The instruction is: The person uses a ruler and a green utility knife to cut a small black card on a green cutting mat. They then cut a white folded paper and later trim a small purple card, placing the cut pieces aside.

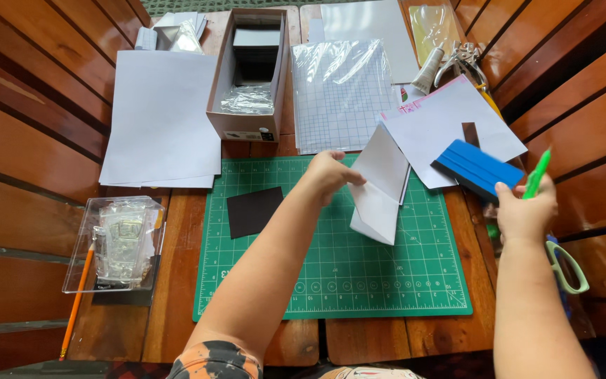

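Observation:
My left hand [326, 175] pinches the upper corner of a folded white sheet [379, 186] and lifts it over the green cutting mat [345, 274]; its lower flap hangs down to the mat. At the table's right edge my right hand [526, 210] grips a bright green pen-like tool [537, 173] that points up. A blue squeegee [478, 168] lies just left of that hand on white paper [443, 123]. On the mat's left part rests a dark square sheet [254, 210].
An open cardboard box [250, 70] of dark sheets stands at the back, a gridded film sheet [338, 91] beside it. White papers [159, 119] lie at left. Lower left holds a clear plastic tray [120, 242] and an orange pencil [77, 298]. Green-handled scissors [566, 267] are at right.

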